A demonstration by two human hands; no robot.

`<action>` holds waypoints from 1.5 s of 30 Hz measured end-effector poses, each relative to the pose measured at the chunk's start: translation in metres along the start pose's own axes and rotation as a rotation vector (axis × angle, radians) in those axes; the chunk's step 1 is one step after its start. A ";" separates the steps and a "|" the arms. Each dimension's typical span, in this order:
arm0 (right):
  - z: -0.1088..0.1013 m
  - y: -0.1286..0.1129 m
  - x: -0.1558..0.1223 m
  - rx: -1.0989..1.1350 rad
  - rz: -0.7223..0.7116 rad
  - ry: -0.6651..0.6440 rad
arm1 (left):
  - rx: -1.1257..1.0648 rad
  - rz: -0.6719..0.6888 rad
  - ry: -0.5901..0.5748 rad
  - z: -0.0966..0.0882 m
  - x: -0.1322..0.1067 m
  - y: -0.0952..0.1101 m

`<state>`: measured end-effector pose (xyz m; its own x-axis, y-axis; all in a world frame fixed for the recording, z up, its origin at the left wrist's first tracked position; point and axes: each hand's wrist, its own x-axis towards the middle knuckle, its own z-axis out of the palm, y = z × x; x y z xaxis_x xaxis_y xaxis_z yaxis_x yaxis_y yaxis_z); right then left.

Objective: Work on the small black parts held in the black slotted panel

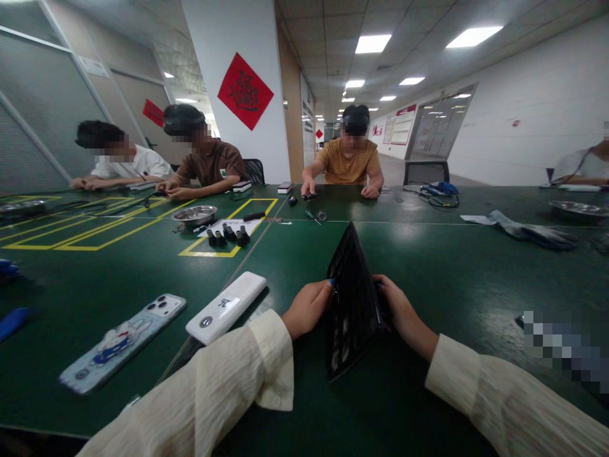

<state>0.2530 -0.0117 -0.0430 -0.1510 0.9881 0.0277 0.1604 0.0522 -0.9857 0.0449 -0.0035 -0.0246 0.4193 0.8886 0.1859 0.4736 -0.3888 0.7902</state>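
Clock positions are taken from the black folded panel [354, 304], twelve pointing away from the wearer. At nine o'clock, far left, a phone [124, 343] in a pale blue cartoon case lies flat on the table [285, 260]. At ten o'clock, two seated persons lean over the table's far side; nearer, on the same bearing, is a metal bowl [194, 216]. Also at nine, between phone and panel, lies a white power bank [226, 308]. A group of black fittings [228, 235] stands at ten, near the bowl. The left hand [309, 308] grips the panel's left side, thumb against its face. At eleven, a small green-handled tool [314, 218] is noted. At twelve, a person in a mustard shirt [349, 158] sits opposite. The panel itself is held upright on edge, directly before the wearer, between both hands; contact with the table cannot be confirmed. The right hand [404, 311] grips its right side, fingertips hidden. Between one and two lie bundled cables [440, 190]; between two and three, grey gloves [533, 230].
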 end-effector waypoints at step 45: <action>0.002 -0.006 -0.003 -0.037 -0.007 0.008 | 0.075 0.021 -0.007 0.001 0.000 0.000</action>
<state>0.2506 -0.0148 -0.0372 -0.1443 0.9889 0.0361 0.1954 0.0643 -0.9786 0.0455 -0.0033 -0.0252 0.4351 0.8783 0.1980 0.5208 -0.4249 0.7404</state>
